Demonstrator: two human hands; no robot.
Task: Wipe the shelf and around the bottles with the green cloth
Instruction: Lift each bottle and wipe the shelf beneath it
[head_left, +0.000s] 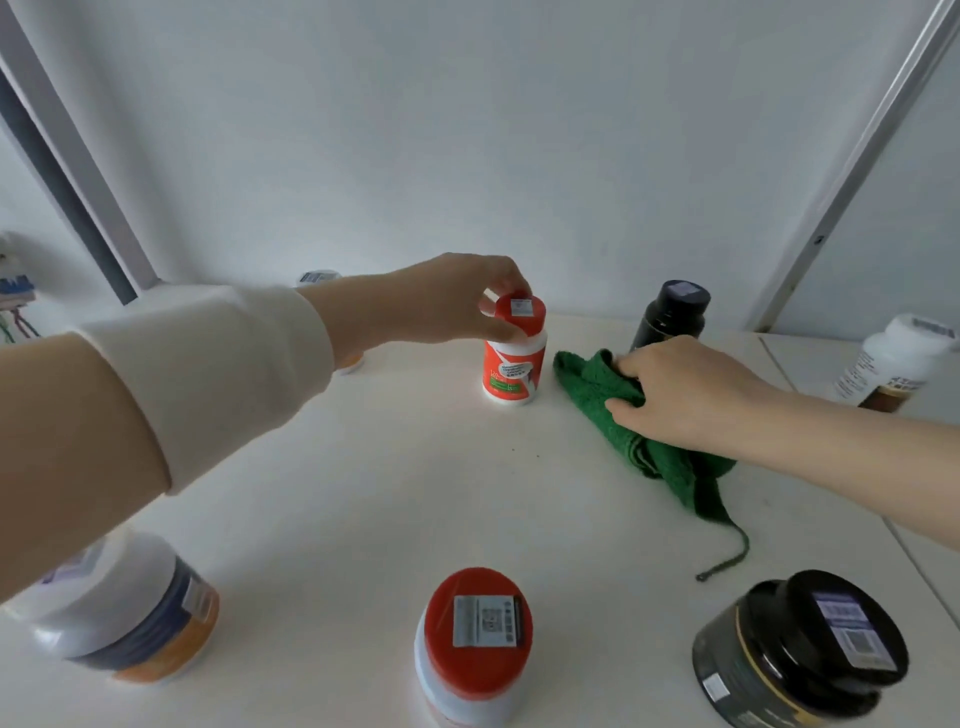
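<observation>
Hands on one bottle, one cloth

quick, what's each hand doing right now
left hand: grips the red bottle at its top.
right hand: holds the green cloth on the shelf.

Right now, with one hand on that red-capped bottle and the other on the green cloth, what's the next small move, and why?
Probably lift the red-capped bottle with the left hand, which pinches its cap, so the right hand can slide the green cloth, lying just beside it, over that spot of shelf.
</observation>
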